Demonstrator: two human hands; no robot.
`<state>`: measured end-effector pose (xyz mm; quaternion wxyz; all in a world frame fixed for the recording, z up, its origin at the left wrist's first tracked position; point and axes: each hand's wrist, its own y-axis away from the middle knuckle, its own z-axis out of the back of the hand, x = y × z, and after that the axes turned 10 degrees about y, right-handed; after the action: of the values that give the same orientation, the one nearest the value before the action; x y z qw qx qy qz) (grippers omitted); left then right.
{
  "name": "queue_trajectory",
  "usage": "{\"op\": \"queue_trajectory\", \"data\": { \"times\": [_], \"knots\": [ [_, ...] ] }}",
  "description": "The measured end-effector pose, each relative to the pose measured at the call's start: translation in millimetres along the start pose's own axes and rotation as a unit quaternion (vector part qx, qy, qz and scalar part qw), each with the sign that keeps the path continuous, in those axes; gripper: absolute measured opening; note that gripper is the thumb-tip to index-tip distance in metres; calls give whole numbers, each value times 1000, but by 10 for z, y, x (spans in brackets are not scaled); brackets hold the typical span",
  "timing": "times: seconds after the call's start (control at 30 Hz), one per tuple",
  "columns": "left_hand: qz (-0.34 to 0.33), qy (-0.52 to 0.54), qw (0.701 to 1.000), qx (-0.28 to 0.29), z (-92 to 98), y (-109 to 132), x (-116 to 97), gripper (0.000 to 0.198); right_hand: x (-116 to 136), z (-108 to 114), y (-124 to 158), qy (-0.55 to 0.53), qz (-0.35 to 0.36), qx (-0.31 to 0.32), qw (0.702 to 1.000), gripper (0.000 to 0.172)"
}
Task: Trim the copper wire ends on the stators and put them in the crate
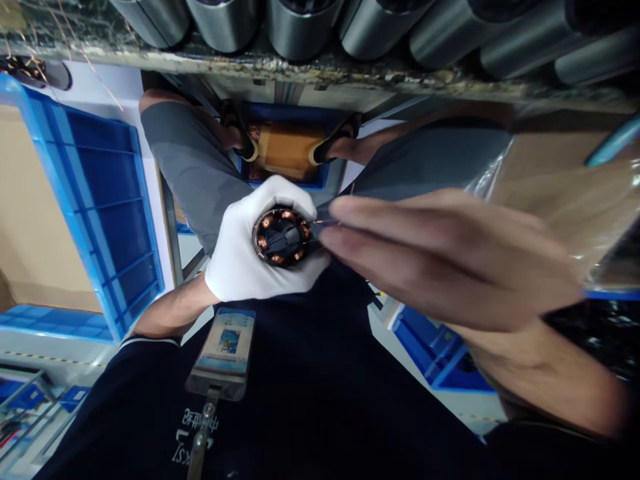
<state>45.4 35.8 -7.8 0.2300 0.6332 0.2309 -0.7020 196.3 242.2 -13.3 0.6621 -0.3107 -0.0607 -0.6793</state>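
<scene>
My left hand, in a white glove, is wrapped round a motor stator. The stator's open end faces up, showing a ring of copper coils round a dark core. My bare right hand is smeared by motion, to the right of the stator. Its thumb and fingertips are pinched together at the stator's right rim, on a thin copper wire that runs toward the coils. How far the wire goes between the fingers is hidden.
Several metal cylinders stand along the worn bench edge. Loose copper wires hang at its left end. A large blue crate with cardboard is at left. A plastic-covered box lies at right; a blue bin is between the feet.
</scene>
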Motion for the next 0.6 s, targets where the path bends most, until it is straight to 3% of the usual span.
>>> {"op": "queue_trajectory", "data": {
  "times": [0.07, 0.13, 0.27, 0.37, 0.43, 0.5, 0.57, 0.6],
  "knots": [
    [9, -44, 999, 20, 6, 13, 19, 29, -29, 17, -6, -2, 68, 1, 998, 22],
    [-11, -132, 990, 44, 31, 35, 72, 23, -70, 35, -21, 12, 87, 37, 995, 23],
    [-86, -303, 946, 77, 71, 92, 199, 15, -19, 34, -60, 35, -20, 151, 988, 45],
    [-67, -361, 924, 106, 33, 131, 227, 18, 133, -55, -85, -5, -56, 228, 972, 61],
    [-52, -362, 922, 124, -3, 151, 206, 19, 198, -122, -102, -9, -67, 300, 952, 47],
    [-44, -340, 930, 135, -14, 162, 158, 20, 197, -144, -121, -33, -75, 352, 932, 22],
    [-52, -290, 946, 135, 16, 154, 94, 20, 152, -103, -148, -90, -70, 355, 928, 8],
    [-62, -257, 956, 130, 45, 138, 65, 18, 126, -62, -165, -125, -64, 343, 929, 12]
  ]
}}
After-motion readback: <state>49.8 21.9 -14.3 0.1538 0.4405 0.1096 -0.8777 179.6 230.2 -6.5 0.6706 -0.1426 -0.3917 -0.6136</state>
